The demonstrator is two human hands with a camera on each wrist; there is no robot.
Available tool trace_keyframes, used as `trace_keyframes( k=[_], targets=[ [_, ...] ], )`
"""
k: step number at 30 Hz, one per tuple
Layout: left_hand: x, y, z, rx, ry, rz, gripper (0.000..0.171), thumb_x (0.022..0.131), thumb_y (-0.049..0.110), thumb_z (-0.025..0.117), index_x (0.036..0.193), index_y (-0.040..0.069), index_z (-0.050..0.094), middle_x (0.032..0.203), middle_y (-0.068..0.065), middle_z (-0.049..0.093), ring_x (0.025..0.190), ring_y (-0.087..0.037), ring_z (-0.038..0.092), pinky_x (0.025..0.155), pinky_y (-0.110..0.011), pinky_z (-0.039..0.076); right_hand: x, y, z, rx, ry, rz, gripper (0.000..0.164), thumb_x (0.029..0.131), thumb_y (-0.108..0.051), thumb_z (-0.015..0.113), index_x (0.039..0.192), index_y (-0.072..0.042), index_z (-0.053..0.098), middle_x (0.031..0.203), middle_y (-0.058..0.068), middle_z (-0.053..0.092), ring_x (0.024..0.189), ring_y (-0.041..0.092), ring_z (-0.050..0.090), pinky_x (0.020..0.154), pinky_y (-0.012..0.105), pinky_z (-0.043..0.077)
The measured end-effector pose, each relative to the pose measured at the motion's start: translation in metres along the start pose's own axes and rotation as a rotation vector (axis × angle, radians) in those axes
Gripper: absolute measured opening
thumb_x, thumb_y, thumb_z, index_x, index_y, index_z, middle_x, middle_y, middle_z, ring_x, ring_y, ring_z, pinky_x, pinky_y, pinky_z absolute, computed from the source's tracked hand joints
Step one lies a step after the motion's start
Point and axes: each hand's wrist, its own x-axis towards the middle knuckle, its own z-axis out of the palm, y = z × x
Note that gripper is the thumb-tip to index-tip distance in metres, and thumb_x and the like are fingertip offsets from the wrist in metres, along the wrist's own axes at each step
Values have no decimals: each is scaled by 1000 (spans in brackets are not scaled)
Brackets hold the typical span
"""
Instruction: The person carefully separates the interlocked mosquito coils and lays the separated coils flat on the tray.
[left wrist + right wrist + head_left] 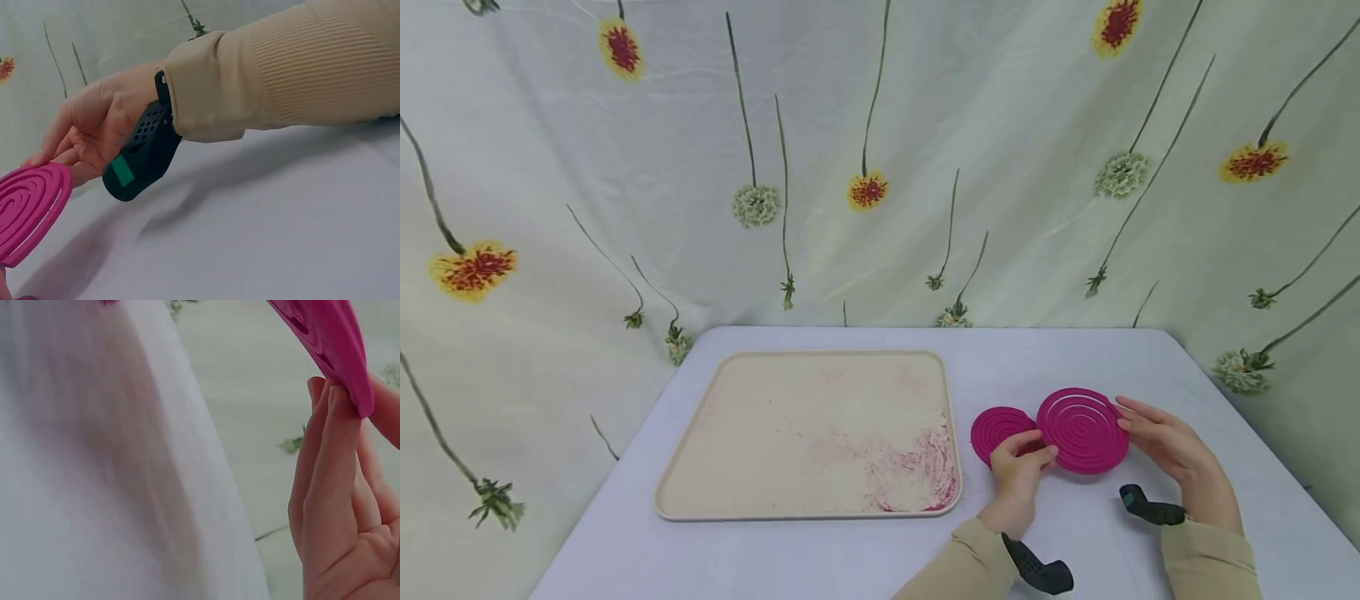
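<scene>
Between both hands is a large magenta spiral disc (1082, 432), wound from a clay-like rope, with a curved gap showing near its upper rim. My left hand (1018, 479) pinches its left edge. The right edge is pinched between the thumb and fingers of my right hand (1176, 450); the right wrist view shows this right hand (344, 500) gripping the rim. Seen from the left wrist, the disc (31, 200) is tilted and raised off the table. A smaller magenta spiral disc (1000, 429) lies on the table, partly hidden behind my left hand.
A beige rectangular tray (805, 433) sits left of the discs, with magenta smears toward its lower right corner. White cloth covers the table (775, 558). A flower-printed curtain (880, 250) hangs behind it. Each wrist carries a dark device (1037, 571).
</scene>
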Motion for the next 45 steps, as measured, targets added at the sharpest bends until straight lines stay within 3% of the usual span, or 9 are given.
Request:
trace_keyframes(
  k=[2, 4, 9, 11, 16, 22, 29, 39, 45],
  targets=[
    [4, 5, -6, -5, -2, -1, 24, 69, -15, 70, 90, -4, 68, 77, -10, 63, 63, -14, 63, 62, -30, 57, 2, -3, 8, -42, -10, -7, 50, 94, -9, 56, 140, -1, 40, 102, -21, 60, 95, -6, 57, 81, 14, 49],
    [7, 14, -12, -6, -11, -3, 25, 69, -15, 69, 92, -4, 67, 79, -10, 64, 66, -15, 63, 64, -29, 57, 3, -7, 18, -65, -4, -9, 48, 93, -12, 58, 138, -2, 44, 101, -20, 60, 95, -5, 58, 81, 15, 49],
    [18, 43, -33, 26, -86, 16, 27, 72, -11, 69, 98, -3, 65, 87, -8, 66, 73, -13, 62, 69, -26, 56, 5, -18, 48, -102, -14, -55, 18, 93, -14, 59, 107, -22, 67, 99, -15, 64, 92, 0, 61, 80, 17, 51],
    [23, 55, -43, 36, -139, 34, 28, 75, -10, 68, 101, -3, 64, 91, -9, 67, 78, -13, 63, 73, -26, 55, 5, -22, 60, -155, -26, -91, 20, 93, -15, 59, 112, -17, 66, 99, -14, 64, 91, 2, 62, 79, 19, 52],
    [30, 88, -69, 88, -205, 119, 28, 79, -8, 67, 106, -6, 62, 93, -11, 68, 83, -12, 64, 75, -24, 54, 5, -31, 96, -307, -39, -168, 50, 93, -18, 59, 133, 8, 43, 95, -10, 66, 87, 8, 65, 78, 23, 53],
    [34, 120, -96, 134, -230, 272, 27, 82, -6, 65, 108, -9, 59, 96, -14, 67, 82, -11, 62, 73, -20, 53, 7, -43, 137, -374, -66, -237, 49, 93, -13, 58, 130, 13, 43, 97, 3, 65, 85, 7, 64, 78, 27, 54],
    [36, 147, -119, 149, -244, 362, 24, 88, 0, 63, 110, -10, 59, 107, -14, 61, 84, -13, 66, 76, -26, 55, 13, -51, 179, -328, -93, -292, 40, 92, -7, 58, 124, 15, 47, 103, 17, 62, 84, 8, 64, 79, 35, 55],
    [42, 167, -133, 139, -174, 393, 26, 85, 0, 66, 109, -9, 62, 106, -16, 66, 85, -15, 68, 74, -29, 56, 21, -44, 208, -195, -2, -274, 39, 93, -17, 60, 117, 13, 54, 91, 1, 67, 82, 10, 67, 74, 31, 56],
    [40, 170, -134, 133, -147, 386, 24, 85, -2, 65, 108, -10, 63, 102, -15, 68, 84, -14, 68, 74, -28, 55, 21, -42, 211, -84, -16, -254, 29, 92, -14, 61, 108, 10, 60, 84, -3, 68, 79, 10, 67, 74, 30, 56]
  ],
)
